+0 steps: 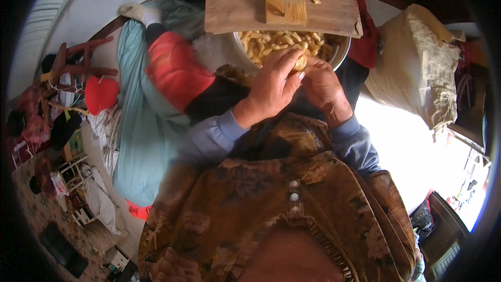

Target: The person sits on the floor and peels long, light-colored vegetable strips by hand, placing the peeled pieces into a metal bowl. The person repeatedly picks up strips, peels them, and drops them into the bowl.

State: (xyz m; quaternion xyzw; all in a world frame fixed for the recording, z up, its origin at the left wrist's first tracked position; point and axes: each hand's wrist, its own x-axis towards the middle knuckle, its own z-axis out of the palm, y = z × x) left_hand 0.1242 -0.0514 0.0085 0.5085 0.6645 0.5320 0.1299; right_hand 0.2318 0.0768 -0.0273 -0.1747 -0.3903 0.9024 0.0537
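Note:
Just over the near rim of a round white tub (344, 55), my two hands meet around a small ridged yellow piece (300, 64). Its exact kind is unclear, and the fingers hide part of it. My left hand (269, 84) pinches it from the left, fingertips above and thumb below. From the right, the fingers of my right hand (325, 88) press against it, partly hidden. Inside the tub lie many similar pale yellow pieces (285, 39), heaped loosely. A wooden board (238, 6) spans the tub's far side, with a wooden block (291, 6) fixed upright on it.
Two small yellow bits, one a light chip (316, 0), lie on the board. A large tan sack (415, 62) stands at the right. Teal cloth (141, 145) spreads at the left, beside a red heart-shaped object (101, 94) and a dark red wooden stool (84, 58).

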